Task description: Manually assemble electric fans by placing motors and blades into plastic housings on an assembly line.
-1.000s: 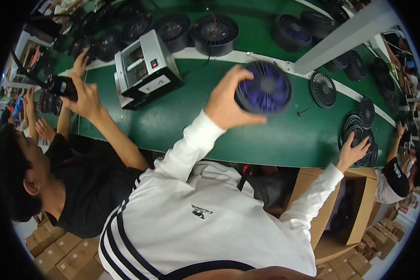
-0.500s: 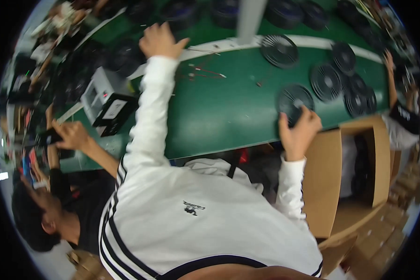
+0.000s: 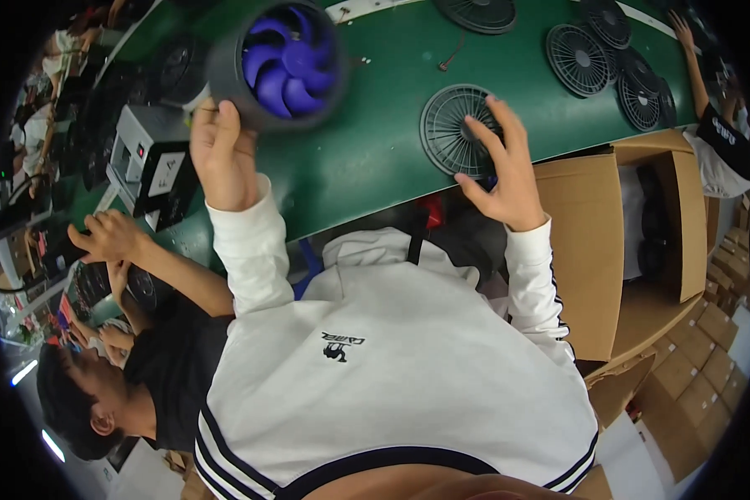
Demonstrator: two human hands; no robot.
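My left hand [image 3: 225, 158] is closed around the near left side of a fan [image 3: 296, 62], a dark round housing with purple blades. It is raised over the green table and slightly blurred. At the table's near edge lies a round black fan grille [image 3: 450, 133]. Over its right side my right hand [image 3: 508, 171] spreads, thumb by the near rim and fingers apart. Whether the fingertips press on the grille I cannot tell.
More black grilles [image 3: 579, 60] lie at the right, some overlapping. A grey and black box-shaped device [image 3: 154, 158] stands at the left. An open cardboard carton [image 3: 579, 258] is below the table edge at right. A co-worker's hand [image 3: 112, 237] is at the left.
My left hand, empty and reaching far over the table before, has come back nearer with the fan. The grille by my right hand has shifted left and nearer. The view has tilted.
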